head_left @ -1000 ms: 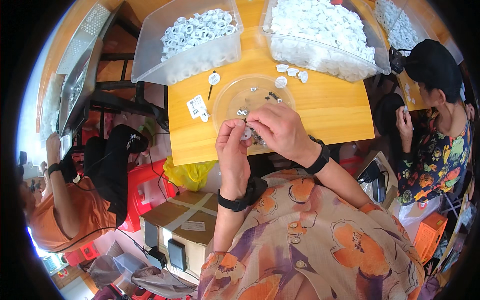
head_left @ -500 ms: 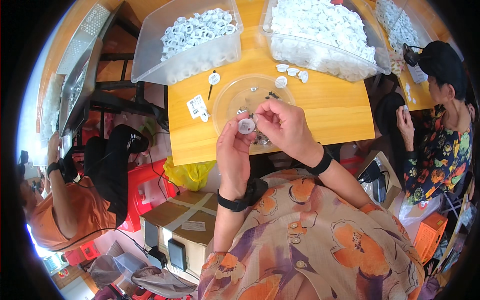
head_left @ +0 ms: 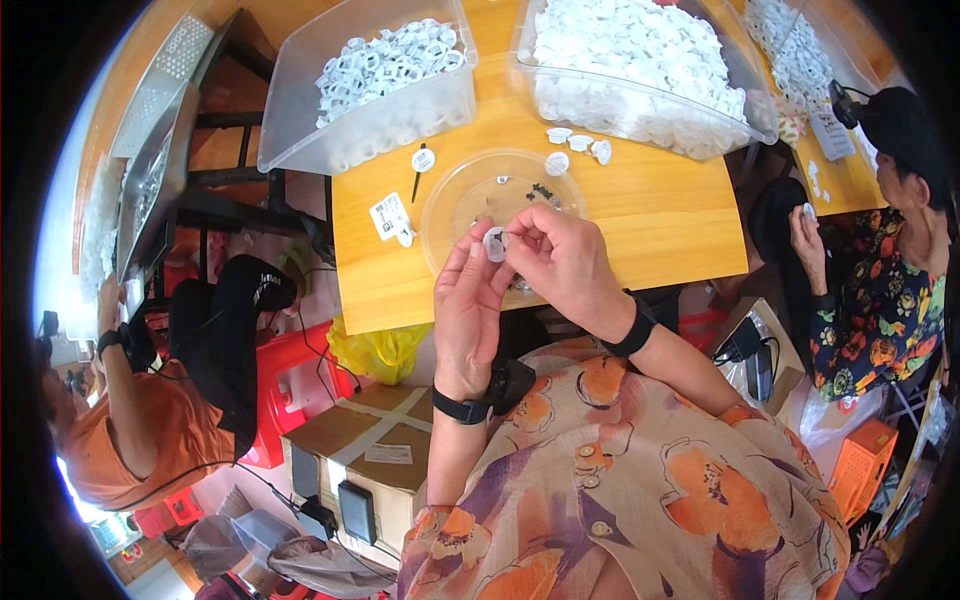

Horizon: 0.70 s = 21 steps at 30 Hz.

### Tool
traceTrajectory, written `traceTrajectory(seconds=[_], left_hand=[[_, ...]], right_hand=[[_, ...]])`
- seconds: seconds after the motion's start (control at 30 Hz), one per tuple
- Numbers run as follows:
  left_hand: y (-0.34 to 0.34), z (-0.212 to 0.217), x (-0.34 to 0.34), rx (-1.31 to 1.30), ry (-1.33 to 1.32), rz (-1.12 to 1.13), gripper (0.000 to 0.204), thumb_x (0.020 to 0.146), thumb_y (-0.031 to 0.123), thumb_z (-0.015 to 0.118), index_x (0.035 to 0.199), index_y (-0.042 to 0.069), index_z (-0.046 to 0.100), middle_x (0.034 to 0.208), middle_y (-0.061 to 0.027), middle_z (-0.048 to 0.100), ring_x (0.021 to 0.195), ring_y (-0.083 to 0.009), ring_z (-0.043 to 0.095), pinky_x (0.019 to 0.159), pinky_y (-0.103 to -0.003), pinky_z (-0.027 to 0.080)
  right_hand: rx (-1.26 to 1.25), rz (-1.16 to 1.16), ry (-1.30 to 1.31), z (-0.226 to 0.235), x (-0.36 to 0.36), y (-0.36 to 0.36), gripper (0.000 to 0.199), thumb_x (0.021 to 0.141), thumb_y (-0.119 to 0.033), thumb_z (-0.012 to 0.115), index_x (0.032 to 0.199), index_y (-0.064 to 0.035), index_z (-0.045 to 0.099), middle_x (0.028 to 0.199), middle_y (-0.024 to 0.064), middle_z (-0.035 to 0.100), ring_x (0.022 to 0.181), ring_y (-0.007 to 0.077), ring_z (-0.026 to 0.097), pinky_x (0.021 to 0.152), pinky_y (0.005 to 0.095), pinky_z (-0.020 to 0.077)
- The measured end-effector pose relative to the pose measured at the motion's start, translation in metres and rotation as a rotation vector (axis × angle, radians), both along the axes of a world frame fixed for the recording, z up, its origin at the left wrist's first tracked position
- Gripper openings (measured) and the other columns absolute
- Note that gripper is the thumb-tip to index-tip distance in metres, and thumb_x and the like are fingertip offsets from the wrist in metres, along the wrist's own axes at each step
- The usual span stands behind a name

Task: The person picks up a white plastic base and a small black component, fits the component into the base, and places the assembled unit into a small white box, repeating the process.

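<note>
My left hand (head_left: 468, 300) and my right hand (head_left: 560, 262) meet over the near edge of a wooden table (head_left: 660, 215). Together they pinch a small white round plastic part (head_left: 494, 243) between their fingertips. Just beyond them lies a clear round plastic dish (head_left: 452, 205) with a few tiny dark pieces (head_left: 540, 190) in it. Both wrists wear black bands.
A clear bin of white rings (head_left: 380, 75) stands far left and a larger bin of white parts (head_left: 640, 60) far right. Loose white caps (head_left: 580, 145), a white tag (head_left: 390, 215) and a dark pin (head_left: 415, 185) lie nearby. People sit at left (head_left: 140, 410) and right (head_left: 890, 250). A cardboard box (head_left: 350, 450) is below.
My hands have lifted slightly off the dish and brought the white part up between the fingertips; it now faces me more plainly.
</note>
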State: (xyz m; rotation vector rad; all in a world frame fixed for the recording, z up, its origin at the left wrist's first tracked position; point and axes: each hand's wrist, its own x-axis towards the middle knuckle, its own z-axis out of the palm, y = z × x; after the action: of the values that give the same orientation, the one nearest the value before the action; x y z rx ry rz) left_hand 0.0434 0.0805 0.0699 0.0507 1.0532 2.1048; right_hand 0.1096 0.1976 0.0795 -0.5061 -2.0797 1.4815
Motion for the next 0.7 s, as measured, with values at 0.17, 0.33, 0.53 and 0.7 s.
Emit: traceTrajectory(seconds=[0.17,0.33,0.53,0.7], left_hand=[[0.001,-0.006,0.000,-0.049,0.053,0.027,0.034,0.097,0.011,0.049,0.126,-0.004,0.048,0.116,-0.0129,0.059,0.106,-0.0206,0.059,0.093,-0.033,0.048],[0.004,-0.008,0.002,-0.078,0.110,0.070,0.031,0.095,0.010,0.052,0.123,-0.004,0.052,0.114,-0.0120,0.060,0.104,-0.0187,0.060,0.091,-0.031,0.050],[0.006,-0.004,0.008,-0.103,0.189,0.116,0.030,0.094,0.009,0.054,0.122,-0.003,0.054,0.115,-0.0112,0.061,0.103,-0.0179,0.060,0.092,-0.030,0.049],[0.007,-0.004,0.009,-0.134,0.234,0.160,0.026,0.091,0.005,0.058,0.116,-0.001,0.058,0.111,-0.0089,0.062,0.101,-0.0154,0.059,0.089,-0.029,0.050]], right_hand=[[-0.138,-0.001,-0.009,0.000,-0.001,0.001,0.013,0.081,-0.012,0.063,0.083,0.0003,0.060,0.070,0.0111,0.064,0.060,0.0196,0.063,0.056,0.0292,0.0491],[-0.412,0.027,0.039,-0.015,-0.005,0.000,0.016,0.083,-0.011,0.063,0.084,0.0041,0.061,0.073,0.0080,0.065,0.062,0.0100,0.060,0.057,0.0242,0.0486],[-0.550,0.031,0.078,-0.022,-0.006,-0.002,0.017,0.085,-0.011,0.063,0.083,0.0048,0.060,0.073,0.0055,0.064,0.064,0.0071,0.058,0.057,0.0224,0.0479],[-0.589,0.038,0.095,-0.020,-0.007,-0.003,0.017,0.085,-0.012,0.063,0.082,0.0046,0.060,0.073,0.0049,0.064,0.064,0.0064,0.057,0.056,0.0221,0.0475]])
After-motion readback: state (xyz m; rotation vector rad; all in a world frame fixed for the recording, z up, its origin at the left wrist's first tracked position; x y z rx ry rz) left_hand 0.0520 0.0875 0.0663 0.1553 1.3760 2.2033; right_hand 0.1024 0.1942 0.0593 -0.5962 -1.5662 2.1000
